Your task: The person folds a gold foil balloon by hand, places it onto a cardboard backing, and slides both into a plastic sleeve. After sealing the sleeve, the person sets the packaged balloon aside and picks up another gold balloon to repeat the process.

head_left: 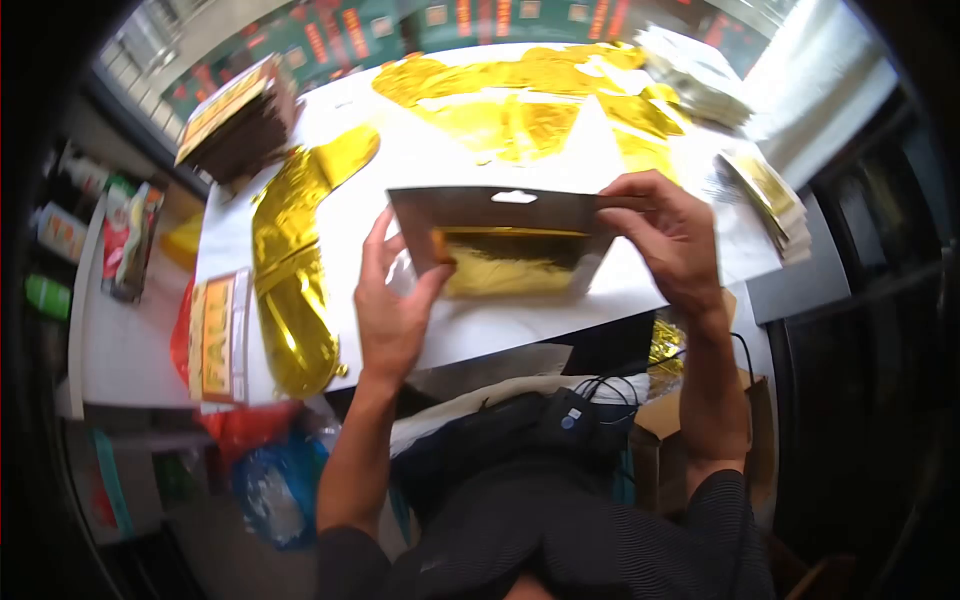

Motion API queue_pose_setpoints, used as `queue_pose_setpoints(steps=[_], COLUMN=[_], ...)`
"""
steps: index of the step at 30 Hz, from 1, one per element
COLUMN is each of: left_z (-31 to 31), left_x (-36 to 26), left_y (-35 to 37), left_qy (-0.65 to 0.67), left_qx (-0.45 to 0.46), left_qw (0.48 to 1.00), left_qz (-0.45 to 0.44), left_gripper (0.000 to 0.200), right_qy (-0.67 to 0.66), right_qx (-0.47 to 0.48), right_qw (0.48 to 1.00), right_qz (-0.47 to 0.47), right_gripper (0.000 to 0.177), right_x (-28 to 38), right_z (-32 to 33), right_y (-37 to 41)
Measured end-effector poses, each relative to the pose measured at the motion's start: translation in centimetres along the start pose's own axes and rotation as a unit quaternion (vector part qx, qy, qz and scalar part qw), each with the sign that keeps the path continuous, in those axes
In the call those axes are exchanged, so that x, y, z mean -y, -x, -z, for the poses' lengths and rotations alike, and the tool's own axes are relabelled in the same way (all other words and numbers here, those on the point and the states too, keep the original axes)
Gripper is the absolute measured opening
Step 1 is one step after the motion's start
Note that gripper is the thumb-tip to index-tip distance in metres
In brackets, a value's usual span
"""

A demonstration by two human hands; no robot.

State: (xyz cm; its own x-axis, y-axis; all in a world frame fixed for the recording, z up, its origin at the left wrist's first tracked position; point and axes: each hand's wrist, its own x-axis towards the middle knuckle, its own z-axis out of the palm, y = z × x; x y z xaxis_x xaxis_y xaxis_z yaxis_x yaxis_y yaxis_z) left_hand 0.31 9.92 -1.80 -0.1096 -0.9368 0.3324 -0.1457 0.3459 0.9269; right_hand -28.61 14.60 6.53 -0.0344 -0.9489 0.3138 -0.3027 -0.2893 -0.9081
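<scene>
A flat package (515,212) with a hanging slot at its top and gold foil showing in its middle is held up over the white table (400,165). My left hand (393,300) grips its left side, thumb on the front. At its upper right corner, my right hand (665,235) pinches the edge between thumb and fingers. Left of the package lies a long flat gold foil piece (290,270). More gold foil sheets (520,110) spread across the far side of the table.
A stack of printed cards (235,115) stands at the back left, another printed pack (220,335) at the near left. White packets (695,75) lie at the back right, a stack of packages (770,200) at the right edge. A cardboard box (660,420) sits below the table.
</scene>
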Motion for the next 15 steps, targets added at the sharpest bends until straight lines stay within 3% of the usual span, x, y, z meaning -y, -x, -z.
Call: queue_pose_setpoints(steps=[2, 3, 6, 7, 9, 10, 12, 15], left_z=[-0.2, -0.9, -2.0, -3.0, -4.2, -5.0, -6.2, -7.2], left_x=[-1.0, -1.3, -2.2, -2.5, -3.3, -3.5, -3.5, -2.1], left_y=[-1.3, -1.4, -1.6, -1.4, -1.0, -0.6, 0.1, 1.2], left_qy=[-0.009, 0.082, 0.102, 0.158, 0.092, -0.010, 0.002, -0.017], left_qx=[0.038, 0.035, 0.067, 0.081, 0.123, 0.120, 0.118, 0.126], left_qw=[0.999, 0.996, 0.986, 0.976, 0.982, 0.992, 0.993, 0.992], left_qz=[0.020, 0.031, 0.111, 0.124, 0.107, 0.038, 0.005, -0.007], left_gripper=[0.044, 0.038, 0.041, 0.056, 0.071, 0.079, 0.078, 0.071], right_qy=[-0.028, -0.068, -0.090, -0.019, 0.013, -0.027, -0.063, -0.118], right_qx=[-0.021, -0.022, 0.018, 0.010, -0.053, -0.111, -0.287, -0.474], right_qw=[0.999, 0.996, 0.991, 0.990, 0.992, 0.990, 0.955, 0.871], right_qz=[-0.026, -0.054, -0.093, -0.142, -0.114, -0.088, -0.029, -0.059], right_gripper=[0.022, 0.022, 0.019, 0.023, 0.028, 0.030, 0.028, 0.028], right_x=[0.0, -0.1, -3.8, -4.9, -4.9, -5.4, -8.0, -10.4], right_z=[0.0, 0.3, 1.9, 2.8, 5.0, 6.5, 10.8, 18.8], right_y=[0.5, 0.8, 1.8, 1.8, 2.4, 2.3, 1.2, 0.1])
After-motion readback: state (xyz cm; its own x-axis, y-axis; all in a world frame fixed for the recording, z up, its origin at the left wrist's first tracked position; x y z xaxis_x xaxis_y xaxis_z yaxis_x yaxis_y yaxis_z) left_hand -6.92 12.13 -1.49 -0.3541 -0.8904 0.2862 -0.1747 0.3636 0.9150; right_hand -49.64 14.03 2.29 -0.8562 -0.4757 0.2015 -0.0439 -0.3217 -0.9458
